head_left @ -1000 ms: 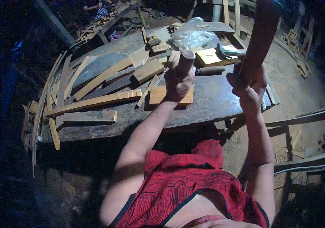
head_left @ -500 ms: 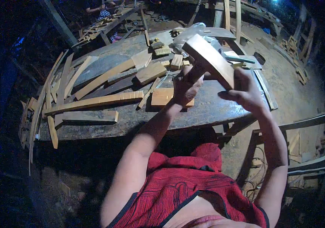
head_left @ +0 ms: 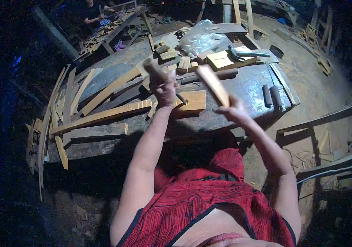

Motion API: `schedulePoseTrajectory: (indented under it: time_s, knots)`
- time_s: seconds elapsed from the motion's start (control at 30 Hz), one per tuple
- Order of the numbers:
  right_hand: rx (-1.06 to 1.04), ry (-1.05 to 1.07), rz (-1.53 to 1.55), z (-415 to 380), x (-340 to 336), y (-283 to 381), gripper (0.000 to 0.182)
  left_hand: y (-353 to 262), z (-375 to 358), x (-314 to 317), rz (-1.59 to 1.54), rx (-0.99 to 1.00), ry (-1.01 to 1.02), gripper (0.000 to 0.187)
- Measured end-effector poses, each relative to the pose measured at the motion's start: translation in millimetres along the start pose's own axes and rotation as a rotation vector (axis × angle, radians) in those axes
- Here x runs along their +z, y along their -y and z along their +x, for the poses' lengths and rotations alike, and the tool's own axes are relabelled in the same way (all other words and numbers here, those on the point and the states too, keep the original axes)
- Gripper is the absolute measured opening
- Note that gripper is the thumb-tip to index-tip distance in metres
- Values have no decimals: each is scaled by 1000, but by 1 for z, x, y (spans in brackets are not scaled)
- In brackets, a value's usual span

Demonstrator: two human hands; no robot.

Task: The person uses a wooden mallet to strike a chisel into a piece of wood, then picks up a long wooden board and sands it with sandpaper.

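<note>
My left hand (head_left: 164,91) is wrapped round a chisel (head_left: 156,69), its thick brown handle standing up above the fist. The chisel's dark blade slants down to a notch in a light wooden block (head_left: 195,102) lying on the workbench. My right hand (head_left: 234,110) grips the lower end of a flat wooden piece (head_left: 213,83), which is tilted and smeared by motion. This piece is raised over the bench, right of the chisel handle and apart from it.
The workbench (head_left: 97,146) carries a hammer (head_left: 248,54) on thick wooden blocks, a plastic bag (head_left: 202,39), a brush (head_left: 168,54) and two dark cylinders (head_left: 271,96). A notched wooden strip (head_left: 102,116) lies to the left. Another person (head_left: 95,14) is at the far bench.
The wooden piece in my right hand has come down from close to the camera. My left hand has moved left with the chisel, uncovering more of the block.
</note>
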State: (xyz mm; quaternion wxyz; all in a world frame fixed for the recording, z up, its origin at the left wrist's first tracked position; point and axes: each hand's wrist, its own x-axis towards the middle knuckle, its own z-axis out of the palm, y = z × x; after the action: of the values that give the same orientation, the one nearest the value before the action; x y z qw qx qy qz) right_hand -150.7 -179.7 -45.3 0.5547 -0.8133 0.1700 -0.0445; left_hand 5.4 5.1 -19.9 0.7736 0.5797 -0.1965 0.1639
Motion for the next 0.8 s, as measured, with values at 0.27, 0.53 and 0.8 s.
schedulePoseTrajectory:
  time_s: [0.27, 0.53, 0.8]
  knots:
    - [72, -2, -561, 5, 34, -24, 60, -21, 12, -22, -13, 177, -134, 18]
    - [192, 211, 294, 16, 8, -50, 44, -19, 9, -10, -125, 107, -104, 21]
    - [76, 130, 465, 19, 7, -58, 27, -10, 8, -8, -104, 120, -30, 18]
